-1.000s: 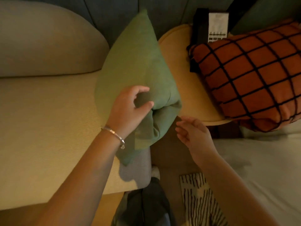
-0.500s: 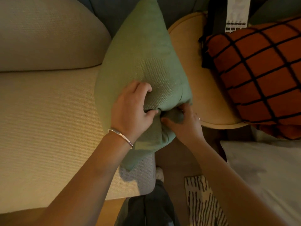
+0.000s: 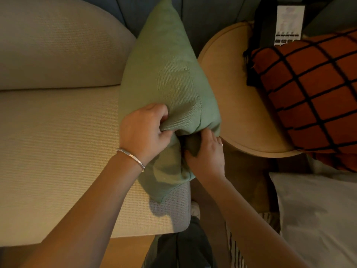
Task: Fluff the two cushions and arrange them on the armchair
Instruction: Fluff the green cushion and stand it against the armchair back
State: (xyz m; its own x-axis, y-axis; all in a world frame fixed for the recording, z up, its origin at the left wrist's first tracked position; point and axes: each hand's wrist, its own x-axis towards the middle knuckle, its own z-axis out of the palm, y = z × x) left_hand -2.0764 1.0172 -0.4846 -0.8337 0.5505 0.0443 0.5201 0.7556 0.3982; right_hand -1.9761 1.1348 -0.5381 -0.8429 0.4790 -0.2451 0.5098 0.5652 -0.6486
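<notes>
A green cushion stands on edge at the right side of the beige armchair seat, its top corner pointing up toward the wall. My left hand grips the cushion's near edge from the left, fingers dug into the fabric. My right hand grips the same bunched edge from the right. Between the two hands the fabric is pinched into a fold. An orange cushion with a black grid lies on a round wooden side table to the right.
The armchair's rounded backrest rises at the upper left. A black phone with a white label sits on the table behind the orange cushion. A white bed sheet fills the lower right, with a striped rug on the floor.
My right hand came in from open air and took hold of the green cushion's edge. My left hand's grip tightened. The view has drawn in closer to the cushion.
</notes>
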